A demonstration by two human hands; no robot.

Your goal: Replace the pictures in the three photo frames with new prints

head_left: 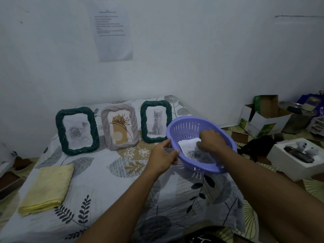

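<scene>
On the bed (pixel 105 186), near left, folded yellow cloth (pixel 47 188), left hand (pixel 164 156) gripping the purple basket (pixel 184 127) by its rim, right hand (pixel 213 142) inside it, curled onto the prints (pixel 189 151) — beyond, three photo frames (pixel 119 127) upright in a row.

I can't read the sheet (pixel 114 32) at twelve o'clock; the basket (pixel 185 123)'s prints (pixel 188 150) hide my right hand (pixel 212 141)'s fingers (pixel 204 144).
</scene>
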